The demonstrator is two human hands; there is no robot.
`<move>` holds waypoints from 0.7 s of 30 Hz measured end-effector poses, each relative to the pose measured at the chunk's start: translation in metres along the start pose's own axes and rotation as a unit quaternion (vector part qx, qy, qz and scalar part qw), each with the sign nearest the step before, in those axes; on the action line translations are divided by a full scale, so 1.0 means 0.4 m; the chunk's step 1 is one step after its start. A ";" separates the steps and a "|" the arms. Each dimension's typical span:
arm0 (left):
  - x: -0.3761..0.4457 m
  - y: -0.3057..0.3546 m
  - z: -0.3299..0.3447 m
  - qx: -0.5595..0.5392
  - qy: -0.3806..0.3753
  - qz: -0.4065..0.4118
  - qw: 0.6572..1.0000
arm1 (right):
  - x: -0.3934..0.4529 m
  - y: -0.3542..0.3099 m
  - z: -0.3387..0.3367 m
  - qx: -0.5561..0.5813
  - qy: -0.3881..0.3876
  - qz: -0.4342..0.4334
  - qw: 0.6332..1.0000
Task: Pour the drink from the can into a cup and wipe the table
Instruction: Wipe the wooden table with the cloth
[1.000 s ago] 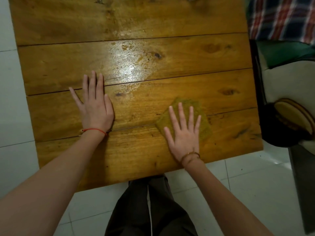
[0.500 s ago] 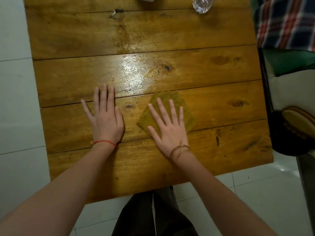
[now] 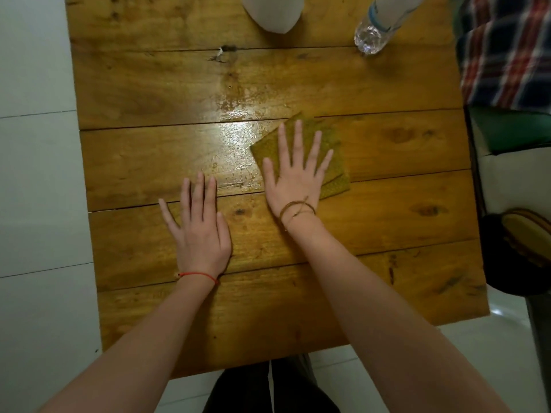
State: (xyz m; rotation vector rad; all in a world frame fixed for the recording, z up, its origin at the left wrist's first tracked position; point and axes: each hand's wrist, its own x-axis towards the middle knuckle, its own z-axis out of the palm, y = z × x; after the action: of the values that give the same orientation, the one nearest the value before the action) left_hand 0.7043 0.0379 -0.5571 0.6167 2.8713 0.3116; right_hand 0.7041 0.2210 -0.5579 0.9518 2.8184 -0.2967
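A folded olive-green cloth point(image 3: 337, 162) lies on the wooden plank table point(image 3: 387, 219), right of a shiny wet patch point(image 3: 235, 129). My right hand point(image 3: 295, 174) presses flat on the cloth with its fingers spread and straight. My left hand point(image 3: 199, 231) rests flat on the bare wood to the left, fingers straight. A white cup point(image 3: 272, 11) stands at the table's far edge, cut off by the frame. No can is visible.
A clear plastic water bottle point(image 3: 378, 22) stands at the far right of the table. A plaid cloth point(image 3: 507, 49) and a green-and-white seat point(image 3: 512, 135) lie beyond the right edge, with a dark round object point(image 3: 518, 251) lower down. White floor tiles surround the table.
My right hand has pushed the cloth away from me and to the right, up beside the wet patch. The left hand has stayed flat on the table. The view has tilted up, revealing the cup and bottle.
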 end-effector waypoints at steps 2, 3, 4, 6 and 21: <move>0.001 -0.002 0.002 -0.001 -0.001 0.002 1.000 | -0.059 -0.022 0.012 0.010 -0.005 -0.013 1.000; 0.003 -0.003 0.003 0.002 -0.002 0.001 1.000 | -0.088 -0.028 0.017 0.016 -0.009 -0.016 1.000; 0.006 -0.004 0.004 0.004 -0.003 0.001 1.000 | -0.116 -0.032 0.021 0.021 -0.015 -0.016 1.000; 0.007 -0.005 0.006 0.003 -0.006 0.001 1.000 | -0.174 -0.033 0.028 0.027 -0.028 -0.011 0.999; -0.226 0.097 -0.036 -0.201 0.002 -0.143 0.969 | -0.478 0.031 0.004 0.111 -0.114 0.011 0.987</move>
State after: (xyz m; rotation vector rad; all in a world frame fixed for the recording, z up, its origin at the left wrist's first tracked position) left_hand 0.7969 0.0319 -0.5214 0.1279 2.7266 0.8166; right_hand 0.8622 0.1190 -0.5220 0.9239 2.6030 -0.6822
